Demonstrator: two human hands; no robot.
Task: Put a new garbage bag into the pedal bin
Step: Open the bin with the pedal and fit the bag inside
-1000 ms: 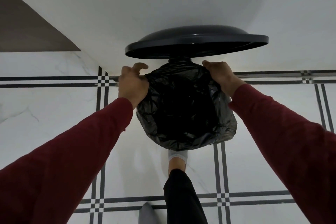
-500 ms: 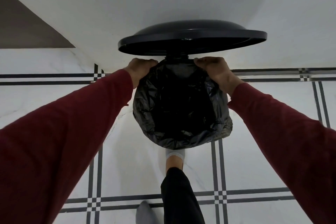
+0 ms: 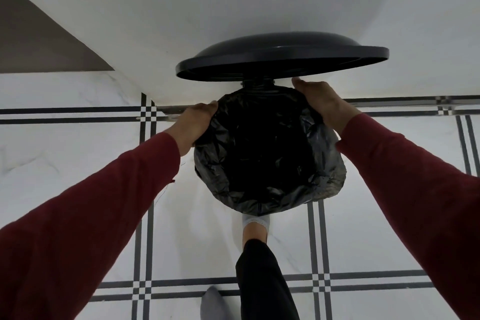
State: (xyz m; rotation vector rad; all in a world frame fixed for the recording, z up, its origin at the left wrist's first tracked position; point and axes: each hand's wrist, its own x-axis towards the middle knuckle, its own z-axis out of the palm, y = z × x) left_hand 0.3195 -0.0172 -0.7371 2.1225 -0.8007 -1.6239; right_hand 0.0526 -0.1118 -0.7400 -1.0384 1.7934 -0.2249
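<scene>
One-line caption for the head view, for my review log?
Both hands, left and right, fold the black garbage bag over the pedal bin's rim under the raised lid.

The raised lid point(image 3: 283, 56) overhangs the far rim of the bag-lined bin point(image 3: 270, 153), both hands and their sleeves flank its sides, and a foot point(image 3: 255, 226) stands at its near edge, leaving the dark mouth open from above.

Crinkled glossy black plastic bag point(image 3: 267, 153), smooth lid point(image 3: 280, 56) — polished marbled floor tiles point(image 3: 65, 153)
</scene>
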